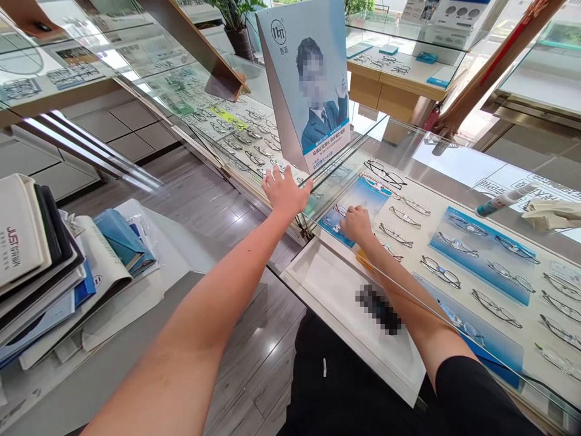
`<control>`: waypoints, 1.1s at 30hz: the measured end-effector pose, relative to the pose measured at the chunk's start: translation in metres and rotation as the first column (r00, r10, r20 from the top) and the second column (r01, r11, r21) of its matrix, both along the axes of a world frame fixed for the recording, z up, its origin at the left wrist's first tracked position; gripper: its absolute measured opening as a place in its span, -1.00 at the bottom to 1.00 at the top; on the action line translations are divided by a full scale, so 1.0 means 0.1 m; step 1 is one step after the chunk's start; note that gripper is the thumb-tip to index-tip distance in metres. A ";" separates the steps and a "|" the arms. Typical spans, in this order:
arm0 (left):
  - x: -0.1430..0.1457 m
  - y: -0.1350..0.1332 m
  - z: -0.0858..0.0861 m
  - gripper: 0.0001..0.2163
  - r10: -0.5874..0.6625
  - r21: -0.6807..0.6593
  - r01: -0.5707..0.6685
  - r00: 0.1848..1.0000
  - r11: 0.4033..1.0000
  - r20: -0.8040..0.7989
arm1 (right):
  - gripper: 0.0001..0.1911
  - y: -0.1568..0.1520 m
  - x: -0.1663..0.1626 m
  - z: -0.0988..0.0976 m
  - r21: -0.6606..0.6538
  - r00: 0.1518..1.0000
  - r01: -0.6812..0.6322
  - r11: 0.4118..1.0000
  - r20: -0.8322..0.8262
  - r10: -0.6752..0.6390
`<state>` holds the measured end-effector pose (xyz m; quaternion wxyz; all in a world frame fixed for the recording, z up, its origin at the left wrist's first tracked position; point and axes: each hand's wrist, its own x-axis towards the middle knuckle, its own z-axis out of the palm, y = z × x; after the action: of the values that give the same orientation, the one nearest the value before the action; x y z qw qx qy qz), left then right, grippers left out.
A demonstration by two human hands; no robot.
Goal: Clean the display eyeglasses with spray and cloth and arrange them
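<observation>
Nearest on the left, a stack of catalogues [40, 266] lies on a low grey surface, well apart from both hands. To the right, the pulled-out white tray [336, 290] of the glass display case [454, 163] carries rows of eyeglasses [440, 271], some on blue cards. The right arm reaches in under the glass top, and the right hand [357, 223] rests on the blue display card [358, 203] at the tray's far left corner, its fingers curled narrow over a thin pair of glasses [339, 211] lying on that card; the fingers touch the frame, but whether they actually grip it cannot be told. The left hand [284, 191] is a little farther out and to the left, just beside the card but outside the case, open wide with fingers spread, palm down on the edge of the glass top and holding nothing. The glasses thus lie under the right fingers and just to the right of the left hand, below the glass. Beyond the left hand stands a blue advertising board [308, 85], and on the glass top far right lie a spray bottle [503, 200] and a pale cloth [554, 213]. Farther back run more glass counters of frames and a potted plant [236, 24].
</observation>
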<state>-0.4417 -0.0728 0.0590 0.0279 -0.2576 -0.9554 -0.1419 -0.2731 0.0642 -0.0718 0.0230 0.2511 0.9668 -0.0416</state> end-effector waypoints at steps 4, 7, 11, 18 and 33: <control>0.00 0.00 -0.01 -0.17 0.004 -0.001 -0.004 1.000 1.000 -0.005 | -0.49 -0.01 0.01 0.04 -0.003 1.000 0.012 1.000 0.009 -0.012; 0.00 0.00 -0.01 -0.17 -0.002 0.004 0.002 1.000 1.000 -0.017 | -0.51 -0.03 0.02 0.09 -0.009 1.000 0.027 1.000 0.016 -0.027; -0.01 0.00 -0.02 -0.16 -0.003 0.009 0.003 1.000 1.000 -0.018 | -0.53 -0.19 0.12 0.24 -0.012 0.999 0.035 0.999 0.011 -0.035; -0.03 0.01 -0.04 -0.14 -0.009 -0.009 0.008 1.000 1.000 -0.029 | -0.70 -1.05 0.82 0.92 -0.329 0.982 -0.082 0.941 0.134 0.132; -0.04 0.01 -0.06 -0.11 -0.028 0.007 0.028 0.999 1.000 -0.033 | -0.43 0.15 1.27 2.71 -0.006 0.985 -0.132 0.991 -0.110 0.130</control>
<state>-0.4454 -0.0719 0.0527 0.0424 -0.2732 -0.9505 -0.1417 -0.1458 0.0792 0.1990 -0.0257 0.1842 0.9807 -0.0601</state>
